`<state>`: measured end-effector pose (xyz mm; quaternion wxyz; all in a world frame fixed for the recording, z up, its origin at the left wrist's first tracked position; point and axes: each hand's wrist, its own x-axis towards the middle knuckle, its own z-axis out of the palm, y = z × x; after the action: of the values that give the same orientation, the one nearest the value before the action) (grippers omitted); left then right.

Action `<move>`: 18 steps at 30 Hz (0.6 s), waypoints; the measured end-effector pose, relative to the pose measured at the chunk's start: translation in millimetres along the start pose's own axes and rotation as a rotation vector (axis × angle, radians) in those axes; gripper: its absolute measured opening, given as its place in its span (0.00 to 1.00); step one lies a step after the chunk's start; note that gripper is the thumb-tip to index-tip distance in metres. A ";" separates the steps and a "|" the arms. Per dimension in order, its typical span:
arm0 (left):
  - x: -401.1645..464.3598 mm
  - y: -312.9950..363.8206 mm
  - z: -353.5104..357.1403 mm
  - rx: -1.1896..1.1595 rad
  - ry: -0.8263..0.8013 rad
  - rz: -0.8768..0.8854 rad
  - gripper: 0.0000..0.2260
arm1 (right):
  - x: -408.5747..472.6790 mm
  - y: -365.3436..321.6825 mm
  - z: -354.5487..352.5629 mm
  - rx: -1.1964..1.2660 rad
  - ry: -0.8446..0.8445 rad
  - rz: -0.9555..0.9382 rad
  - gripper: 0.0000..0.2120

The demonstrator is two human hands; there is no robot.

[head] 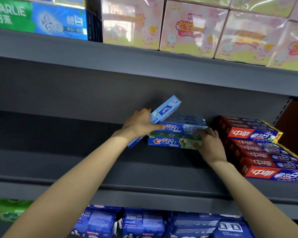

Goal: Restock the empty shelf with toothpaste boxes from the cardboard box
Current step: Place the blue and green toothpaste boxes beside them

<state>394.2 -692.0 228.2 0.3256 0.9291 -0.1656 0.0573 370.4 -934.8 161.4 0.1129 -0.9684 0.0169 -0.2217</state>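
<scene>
A small stack of Crest toothpaste boxes lies on the grey middle shelf (76, 160): a blue box (182, 127) on top of a green-and-blue one (172, 142). My left hand (141, 123) grips a light blue Crest box (165, 109), tilted diagonally against the stack's left end, its lower end poking out under my wrist. My right hand (207, 144) rests with curled fingers against the right ends of the stacked boxes. The cardboard box is out of view.
Red-and-blue toothpaste boxes (258, 148) are stacked at the shelf's right. Pink tissue packs (193, 26) and Darlie boxes (36, 19) fill the shelf above. Blue packets (144, 222) sit on the shelf below. The middle shelf's left half is bare grey.
</scene>
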 end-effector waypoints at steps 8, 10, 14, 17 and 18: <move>0.4 18.0 3.3 0.041 -0.180 0.169 0.15 | 9.7 -45.8 -51.5 1.223 -0.251 0.120 0.11; 1.5 19.0 3.6 0.021 -0.186 0.183 0.17 | 12.2 -46.3 -52.8 1.239 -0.236 0.068 0.07; 1.6 3.9 -9.8 0.071 -0.114 0.169 0.23 | 15.1 -39.6 -53.6 1.381 -0.056 0.233 0.03; 1.3 -8.2 -16.6 -0.050 -0.068 0.116 0.19 | 13.9 -28.0 -54.0 1.434 -0.018 0.324 0.06; 0.4 -8.8 -16.1 -0.132 -0.072 0.109 0.17 | 13.4 -25.8 -53.1 1.456 -0.021 0.340 0.06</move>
<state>397.6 -675.6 235.8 0.3761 0.8968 -0.2310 0.0304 359.0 -921.9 219.5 0.7585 -0.6347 0.0142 -0.1471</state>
